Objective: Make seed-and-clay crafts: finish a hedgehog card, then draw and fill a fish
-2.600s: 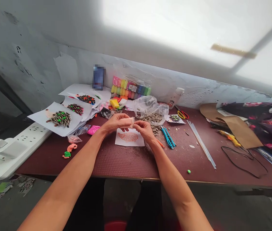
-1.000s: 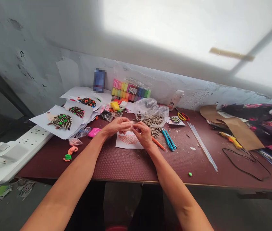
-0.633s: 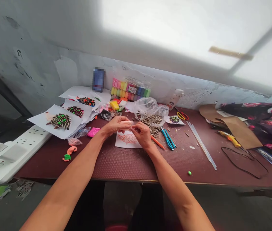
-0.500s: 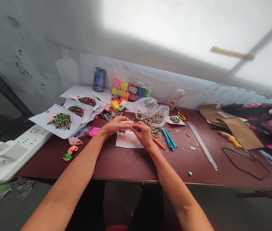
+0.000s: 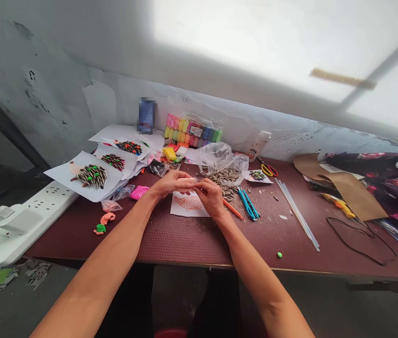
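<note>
My left hand (image 5: 171,184) and my right hand (image 5: 209,195) meet above the table, fingertips nearly touching. Both are closed in a pinch on a small see-through plastic piece (image 5: 195,180), which looks like a wrapper; the fingers cover most of it. Below them lies a white sheet (image 5: 177,211) with an orange drawing (image 5: 187,201) of a rounded, dashed body, partly hidden by my right hand. An orange pen (image 5: 233,209) and a blue cutter knife (image 5: 248,204) lie just right of my right hand. Behind it, striped sunflower seeds (image 5: 224,176) spill from a clear bag (image 5: 220,157).
Seed-covered hedgehog pictures (image 5: 91,176) on paper lie at left, beside a white power strip (image 5: 26,230). Coloured clay packs (image 5: 193,131) lean on the wall. Scissors (image 5: 268,170), clear glue sticks (image 5: 297,213) and a yellow glue gun (image 5: 339,204) with its cord are at right.
Both hands stay at nearly the same place, still pinching the small see-through piece, with only slight finger movement. The whole view has shifted a little.
</note>
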`<state>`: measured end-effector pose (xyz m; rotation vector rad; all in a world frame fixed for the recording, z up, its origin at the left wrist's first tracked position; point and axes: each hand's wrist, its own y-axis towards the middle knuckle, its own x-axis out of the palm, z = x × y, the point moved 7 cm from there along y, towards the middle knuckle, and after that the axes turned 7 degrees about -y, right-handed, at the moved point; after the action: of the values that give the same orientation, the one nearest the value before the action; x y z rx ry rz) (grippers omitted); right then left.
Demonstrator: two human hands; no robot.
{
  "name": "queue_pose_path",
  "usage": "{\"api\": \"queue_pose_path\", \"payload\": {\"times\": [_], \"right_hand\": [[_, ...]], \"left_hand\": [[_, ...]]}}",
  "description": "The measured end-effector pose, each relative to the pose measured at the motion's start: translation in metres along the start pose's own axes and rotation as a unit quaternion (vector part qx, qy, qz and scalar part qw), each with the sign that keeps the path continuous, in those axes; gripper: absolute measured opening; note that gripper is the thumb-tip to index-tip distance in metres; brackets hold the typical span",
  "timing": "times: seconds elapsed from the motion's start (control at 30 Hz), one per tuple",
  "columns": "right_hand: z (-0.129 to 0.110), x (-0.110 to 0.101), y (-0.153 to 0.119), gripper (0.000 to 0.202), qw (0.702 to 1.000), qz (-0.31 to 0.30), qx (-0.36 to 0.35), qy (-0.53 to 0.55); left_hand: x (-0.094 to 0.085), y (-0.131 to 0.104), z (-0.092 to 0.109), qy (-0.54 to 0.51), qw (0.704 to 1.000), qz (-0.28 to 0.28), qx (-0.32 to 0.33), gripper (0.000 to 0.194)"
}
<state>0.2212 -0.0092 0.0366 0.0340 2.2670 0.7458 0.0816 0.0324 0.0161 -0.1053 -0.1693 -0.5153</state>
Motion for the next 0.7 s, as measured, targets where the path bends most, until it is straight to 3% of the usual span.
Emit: {"api": "queue_pose_path", "payload": {"times": [0.27, 0.5, 0.7], "right_hand": [[-0.0041, -0.0051, 0.0002, 0.015, 0.999, 0.015, -0.03, 0.003], [-0.0018, 0.001, 0.0008, 0.01, 1.0, -0.013, -0.003, -0.019], [-0.0001, 0.0012, 0.0012, 0.013, 1.0, -0.001, 0.014, -0.013]], "left_hand": [[-0.0033, 0.0041, -0.0038, -0.049, 0.998, 0.045, -0.002, 0.047], [-0.0011, 0.0035, -0.0079, -0.066, 0.997, 0.033, -0.01, 0.048], [-0.0047, 0.0038, -0.0073, -0.043, 0.999, 0.03, -0.008, 0.045]]}}
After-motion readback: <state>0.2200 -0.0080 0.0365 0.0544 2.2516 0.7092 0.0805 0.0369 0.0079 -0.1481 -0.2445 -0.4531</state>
